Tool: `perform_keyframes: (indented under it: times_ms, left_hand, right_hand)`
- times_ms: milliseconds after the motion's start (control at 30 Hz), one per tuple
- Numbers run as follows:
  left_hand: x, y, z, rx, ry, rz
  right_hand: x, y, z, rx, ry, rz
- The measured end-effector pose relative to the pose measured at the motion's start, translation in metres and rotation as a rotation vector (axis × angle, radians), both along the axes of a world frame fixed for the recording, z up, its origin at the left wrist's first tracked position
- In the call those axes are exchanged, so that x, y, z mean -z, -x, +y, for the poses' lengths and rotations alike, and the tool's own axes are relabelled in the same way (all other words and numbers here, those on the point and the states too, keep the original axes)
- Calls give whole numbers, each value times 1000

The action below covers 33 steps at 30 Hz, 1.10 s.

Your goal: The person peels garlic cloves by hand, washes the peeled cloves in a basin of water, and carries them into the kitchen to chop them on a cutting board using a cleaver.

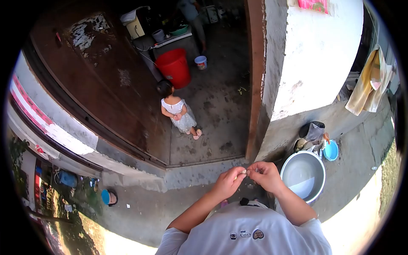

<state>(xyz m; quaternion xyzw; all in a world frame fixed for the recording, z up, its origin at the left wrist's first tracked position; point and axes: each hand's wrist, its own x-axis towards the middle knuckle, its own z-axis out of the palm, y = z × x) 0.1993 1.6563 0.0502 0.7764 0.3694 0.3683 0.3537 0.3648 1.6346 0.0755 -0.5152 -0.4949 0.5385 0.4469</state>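
In front of my chest my two hands meet, fingertips almost touching. My left hand is closed in a pinch on a small pale piece, which looks whitish and is too small to name. From the other side, my right hand has its thumb and fingers pinched together at the same piece. My fingers cover most of it. Just right of my right hand, a large grey metal basin with water in it stands on the ground.
A person in a white dress stands inside the doorway, near a red bucket and a small white bucket. Another person is farther in. A blue basin and cloths are at right; a raised sill crosses the doorway.
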Motion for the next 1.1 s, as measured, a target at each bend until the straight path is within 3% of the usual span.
perform_keyframes:
  times_ms: [400, 667, 1100]
  left_hand:
    - [3, 1, -1, 8, -20, -8]
    - [2, 1, -2, 35, -43, 3]
    - [8, -1, -7, 49, -72, 5]
  right_hand:
    - [2, -5, 1, -50, -17, -94]
    - [6, -10, 3, -134, -216, -229]
    - [18, -9, -2, -93, -173, -128]
